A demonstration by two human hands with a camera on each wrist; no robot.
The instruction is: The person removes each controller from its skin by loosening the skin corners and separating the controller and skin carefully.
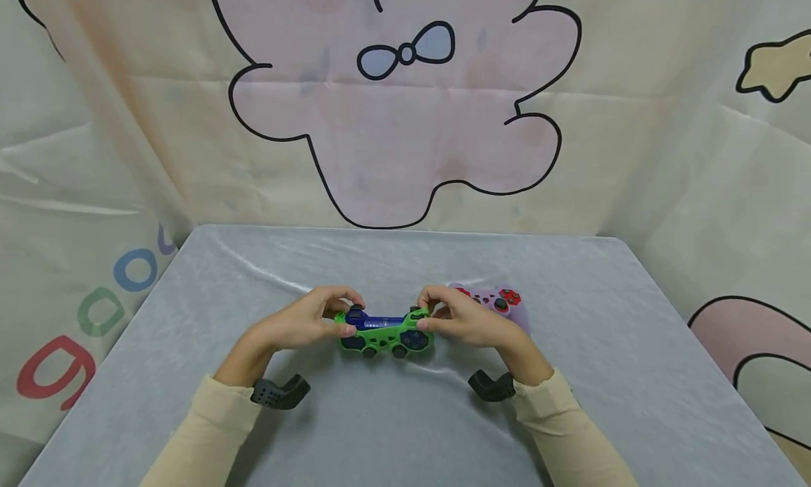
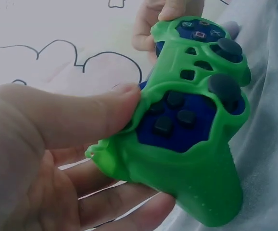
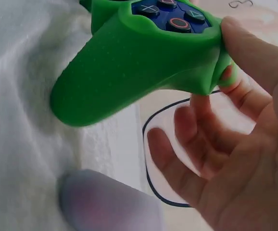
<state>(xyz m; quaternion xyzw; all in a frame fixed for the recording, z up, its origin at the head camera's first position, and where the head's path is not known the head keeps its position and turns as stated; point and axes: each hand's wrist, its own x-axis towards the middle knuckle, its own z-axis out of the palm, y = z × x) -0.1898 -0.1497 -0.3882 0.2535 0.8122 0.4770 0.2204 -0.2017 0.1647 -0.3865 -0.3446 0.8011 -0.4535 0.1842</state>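
Note:
A blue game controller [image 1: 384,323] sits in a stretchy green silicone cover [image 1: 383,340] over the middle of the table. Along its far edge the blue body shows uncovered in the head view. My left hand [image 1: 308,320] pinches the left shoulder, thumb on the cover's edge and fingers underneath. At the other shoulder, my right hand [image 1: 465,319] pinches the cover's edge between thumb and index finger, its other fingers loosely spread. Dark buttons [image 2: 175,115] and both thumbsticks [image 2: 225,91] poke through the cover's openings. The handles point down to the cloth.
Just behind my right hand lies a pinkish-purple controller [image 1: 519,314] with red button areas, partly hidden by that hand. A grey velvety cloth [image 1: 393,431] covers the table. Printed curtains [image 1: 405,142] hang behind and at both sides.

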